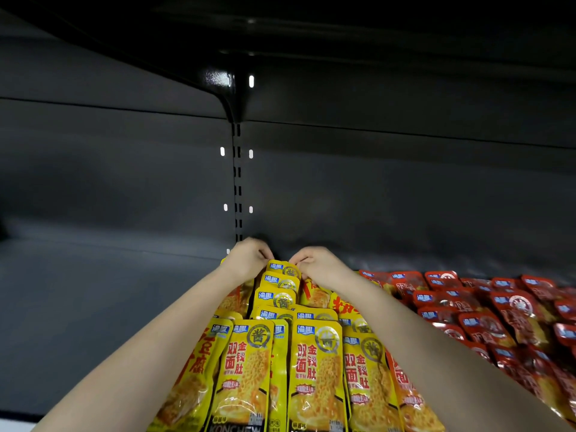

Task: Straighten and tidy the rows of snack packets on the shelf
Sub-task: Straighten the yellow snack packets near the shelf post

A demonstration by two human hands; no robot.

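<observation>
Two-handed pinch on rear yellow packet (281, 267)
Pinched by left hand (247, 257) and right hand (321, 265); "KONCHEW" is printed on front packet (241, 377).

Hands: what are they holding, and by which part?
The left hand and the right hand both pinch the rearmost yellow packet by its top edge, one near each corner.

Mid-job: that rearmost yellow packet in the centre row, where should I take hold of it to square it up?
By its top edge, a corner in each hand, reaching over the row from the front. The rearmost yellow packet lies shingled; only its top strip shows clear of the packet ahead. The left hand and right hand pinch there now.
</observation>
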